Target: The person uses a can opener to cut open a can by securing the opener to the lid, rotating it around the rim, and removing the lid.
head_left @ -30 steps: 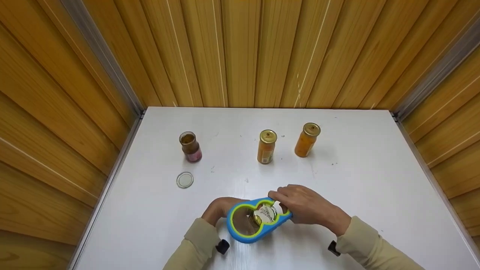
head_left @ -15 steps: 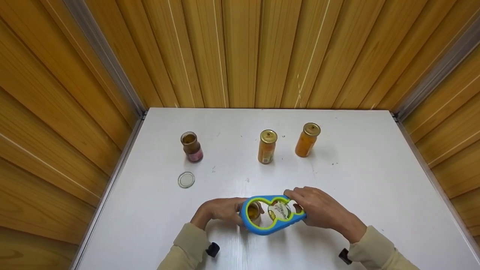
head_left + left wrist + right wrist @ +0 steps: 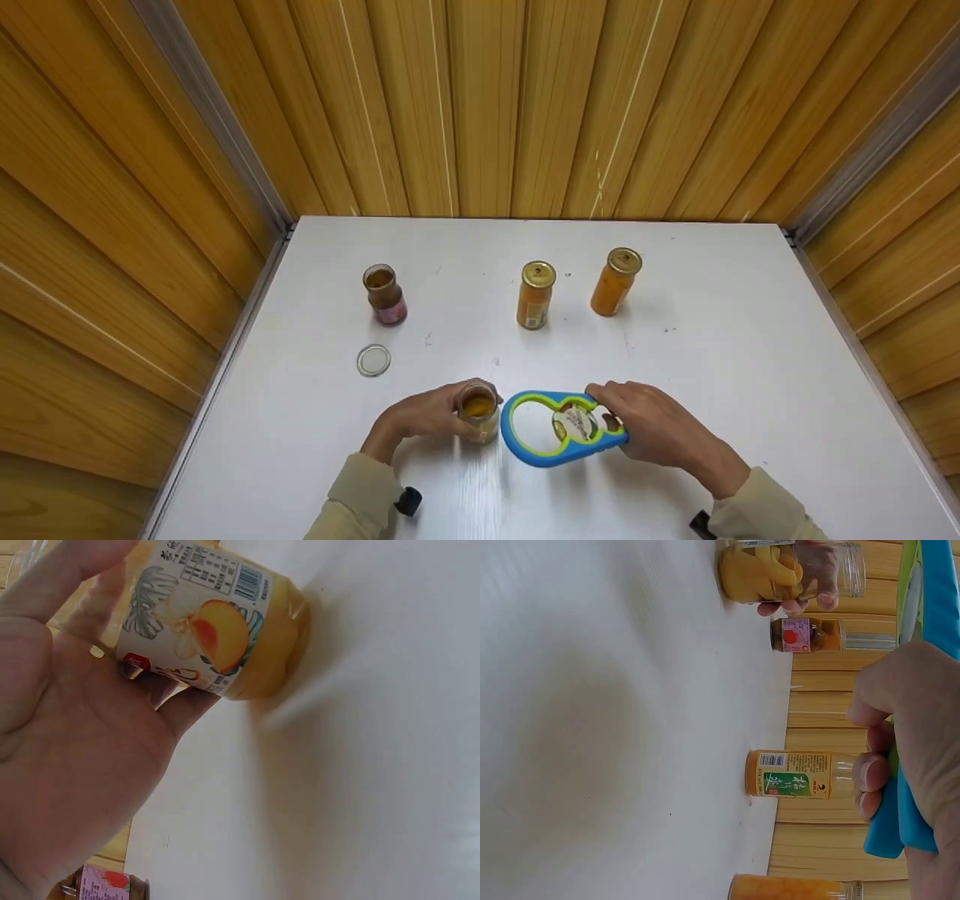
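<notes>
My left hand point(image 3: 424, 415) grips a glass jar point(image 3: 480, 411) of yellow fruit, its mouth uncovered. A peach is printed on the jar's white label point(image 3: 199, 622), seen in the left wrist view. To the right, my right hand point(image 3: 664, 427) grips one end of a blue and lime-green jar opener point(image 3: 546, 459) with several round openings. A round, pale printed lid point(image 3: 574, 424) appears to sit in its middle opening. The opener's wide end is beside the jar, apart from it. Whether the jar's base touches the table cannot be told.
On the white table point(image 3: 300, 450) stands an uncovered dark jar point(image 3: 386, 296), a loose lid point(image 3: 373, 360) lying in front of it. Two tall orange jars with gold lids stand behind my hands, one near the middle point(image 3: 535, 296), another further right point(image 3: 615, 283). Wood-patterned walls point(image 3: 480, 105) enclose the table.
The opener, with the lid in it, has moved right, off the jar. My left hand has shifted left with the jar, whose uncovered mouth now shows.
</notes>
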The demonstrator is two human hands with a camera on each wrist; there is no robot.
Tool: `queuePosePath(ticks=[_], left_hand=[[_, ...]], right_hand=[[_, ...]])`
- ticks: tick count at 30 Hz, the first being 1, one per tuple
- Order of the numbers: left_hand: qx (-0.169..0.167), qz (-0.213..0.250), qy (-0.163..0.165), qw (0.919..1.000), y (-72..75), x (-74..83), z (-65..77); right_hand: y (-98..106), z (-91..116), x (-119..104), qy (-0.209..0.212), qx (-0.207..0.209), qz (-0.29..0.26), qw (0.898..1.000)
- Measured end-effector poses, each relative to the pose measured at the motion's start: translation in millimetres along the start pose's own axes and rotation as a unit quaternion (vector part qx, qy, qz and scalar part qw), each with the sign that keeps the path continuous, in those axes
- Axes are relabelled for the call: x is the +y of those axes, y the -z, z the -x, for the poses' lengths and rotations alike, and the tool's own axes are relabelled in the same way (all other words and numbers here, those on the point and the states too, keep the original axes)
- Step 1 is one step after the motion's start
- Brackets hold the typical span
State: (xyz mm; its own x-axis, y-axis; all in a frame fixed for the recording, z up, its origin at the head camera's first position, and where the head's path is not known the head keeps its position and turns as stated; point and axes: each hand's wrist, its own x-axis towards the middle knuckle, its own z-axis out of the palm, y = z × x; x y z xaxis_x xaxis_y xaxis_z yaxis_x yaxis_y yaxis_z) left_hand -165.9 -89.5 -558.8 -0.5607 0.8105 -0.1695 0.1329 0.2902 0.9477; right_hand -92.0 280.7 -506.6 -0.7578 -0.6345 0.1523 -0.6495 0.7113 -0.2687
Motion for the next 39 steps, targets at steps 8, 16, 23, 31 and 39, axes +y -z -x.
queuePosePath(ticks=[8, 16, 23, 31, 39], left_hand=[[0.045, 0.005, 0.005, 0.999, 12.6, -5.3, 6.6], [0.102, 0.032, 0.005, 0.9942, 25.2, -11.9, 9.2], [0.144, 0.046, 0.015, 0.9884, 33.8, -14.7, 7.9], [0.194, 0.065, 0.073, 0.9762, 39.9, -15.9, 3.2], [0.235, 0.06, 0.063, 0.9681, 42.1, -16.8, -3.5]], right_hand=[[3, 3, -1, -0.027, -0.017, -0.003, 0.999], [4, 6, -1, -0.035, -0.015, -0.001, 0.999], [6, 9, 0, -0.035, -0.011, -0.003, 0.999], [4, 10, 2, -0.02, 0.009, 0.005, 1.0], [3, 11, 3, -0.034, 0.002, 0.008, 0.999]])
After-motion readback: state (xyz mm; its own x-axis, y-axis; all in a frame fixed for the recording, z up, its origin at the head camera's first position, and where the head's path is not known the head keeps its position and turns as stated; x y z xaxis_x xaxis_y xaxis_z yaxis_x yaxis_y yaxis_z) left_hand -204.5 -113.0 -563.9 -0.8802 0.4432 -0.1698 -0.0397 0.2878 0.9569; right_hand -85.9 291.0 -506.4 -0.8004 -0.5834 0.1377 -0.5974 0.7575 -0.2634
